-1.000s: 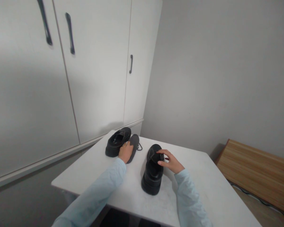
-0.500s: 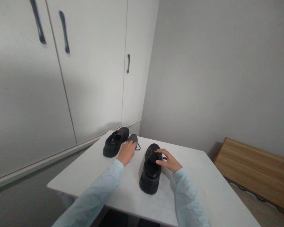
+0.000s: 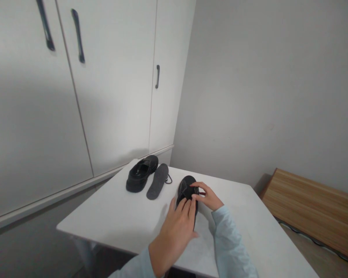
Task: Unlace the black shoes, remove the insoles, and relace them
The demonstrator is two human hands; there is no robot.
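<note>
On the white table [image 3: 116, 220] a black shoe [image 3: 187, 183] stands with its toe pointing away from me. My right hand [image 3: 208, 197] pinches the upper at the shoe's right side. Over the opening and heel lies my left hand [image 3: 178, 229], fingers stretched forward and thumb apart; it hides most of the shoe's back part. Farther left, a grey insole [image 3: 158, 183] lies flat, a thin black cord loop [image 3: 169, 179] showing at its right edge. Beside the insole stands a second black shoe [image 3: 141, 173]. Something small and dark red [image 3: 202, 193] shows by my right fingers.
White cabinet doors [image 3: 116, 85] with dark handles rise behind the table's left side. A grey wall [image 3: 263, 88] stands behind it. To the right is a wood-grain panel [image 3: 316, 212], with a dark cable [image 3: 313, 239] running along its lower edge.
My left hand has left the insole and come back toward me and right, onto the near shoe. The whole insole now shows. My right hand has stayed at the shoe's side.
</note>
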